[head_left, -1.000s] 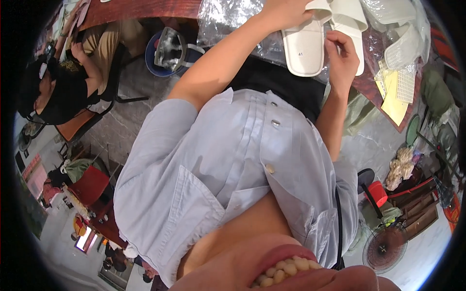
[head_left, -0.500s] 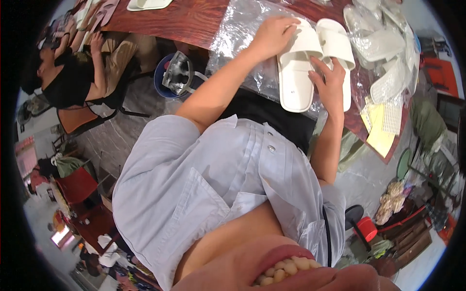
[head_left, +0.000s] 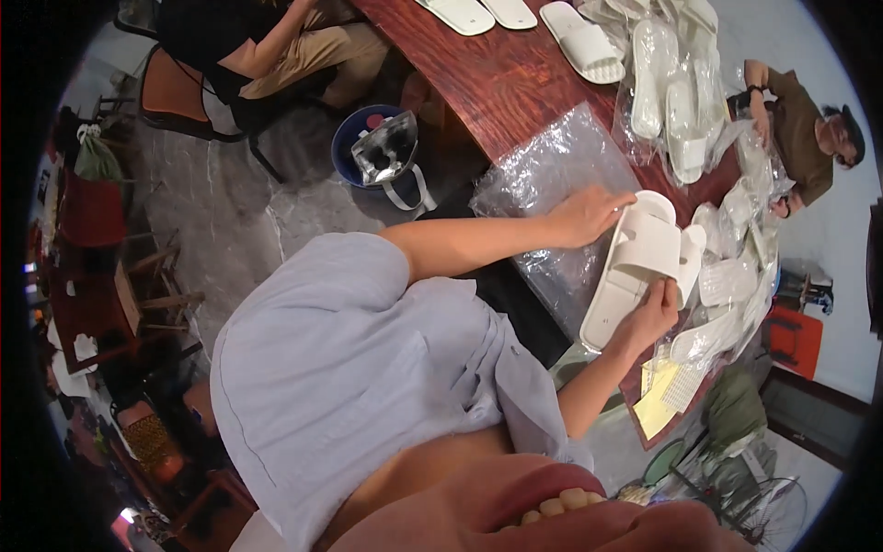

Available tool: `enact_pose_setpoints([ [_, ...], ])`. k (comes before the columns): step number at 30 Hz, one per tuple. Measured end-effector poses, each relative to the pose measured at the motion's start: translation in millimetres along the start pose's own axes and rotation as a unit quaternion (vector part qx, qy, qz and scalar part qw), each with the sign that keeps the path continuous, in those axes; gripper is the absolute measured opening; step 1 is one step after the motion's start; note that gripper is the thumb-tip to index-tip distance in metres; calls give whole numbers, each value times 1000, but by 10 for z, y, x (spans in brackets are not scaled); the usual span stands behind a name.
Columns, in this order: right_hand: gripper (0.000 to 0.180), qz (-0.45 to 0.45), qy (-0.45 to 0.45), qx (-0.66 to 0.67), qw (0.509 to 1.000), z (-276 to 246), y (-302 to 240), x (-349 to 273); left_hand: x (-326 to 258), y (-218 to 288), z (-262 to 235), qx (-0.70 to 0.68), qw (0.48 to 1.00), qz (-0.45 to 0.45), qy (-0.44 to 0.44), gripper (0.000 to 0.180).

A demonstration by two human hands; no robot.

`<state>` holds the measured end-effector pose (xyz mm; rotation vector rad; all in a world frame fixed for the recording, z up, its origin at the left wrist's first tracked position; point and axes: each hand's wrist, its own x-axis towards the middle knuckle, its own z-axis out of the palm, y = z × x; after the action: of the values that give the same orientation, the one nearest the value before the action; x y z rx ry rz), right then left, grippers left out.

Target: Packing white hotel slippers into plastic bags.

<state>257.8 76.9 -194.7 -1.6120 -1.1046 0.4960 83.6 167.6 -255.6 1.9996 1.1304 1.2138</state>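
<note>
A pair of white slippers (head_left: pixel 635 271) lies held together over a clear plastic bag (head_left: pixel 552 184) on the red-brown wooden table (head_left: pixel 497 83). My left hand (head_left: pixel 589 213) grips the slippers' upper end, with its fingers also touching the bag. From the lower side, my right hand (head_left: pixel 648 317) clasps the strap edge with fingers curled. My light blue shirt fills the middle of the view.
Loose white slippers (head_left: pixel 579 41) and a pile of bagged slippers (head_left: pixel 671 101) lie farther along the table. Yellow sheets (head_left: pixel 658 409) sit at its near end. One person (head_left: pixel 800 129) sits across the table and another (head_left: pixel 276 46) to the left. A blue bucket (head_left: pixel 368 147) stands on the floor.
The two slippers lay side by side on the bag; now they are brought together and tilted between both hands. The view has swung, showing more of the table.
</note>
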Motion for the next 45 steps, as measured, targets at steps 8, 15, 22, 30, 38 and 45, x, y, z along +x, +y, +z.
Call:
enact_pose_setpoints([
  [8,32,9,47,131,990,80,-380,322,-49,-59,176,146,982,95,-76,71],
  [15,32,-105,-151,15,983,929,-1023,871,-110,-143,303,292,932,127,-174,68],
  [22,58,-421,-274,-70,862,2896,-1670,1773,-57,-23,281,257,927,160,-221,68],
  [30,53,-443,-351,-336,753,2308,-1329,519,-134,-56,255,15,987,114,-114,56],
  [38,54,-278,-173,-376,867,757,-49,48,-125,-210,211,320,912,148,-208,50],
  [45,44,-173,-8,-486,857,145,755,-216,-61,-56,87,301,921,145,-202,54],
])
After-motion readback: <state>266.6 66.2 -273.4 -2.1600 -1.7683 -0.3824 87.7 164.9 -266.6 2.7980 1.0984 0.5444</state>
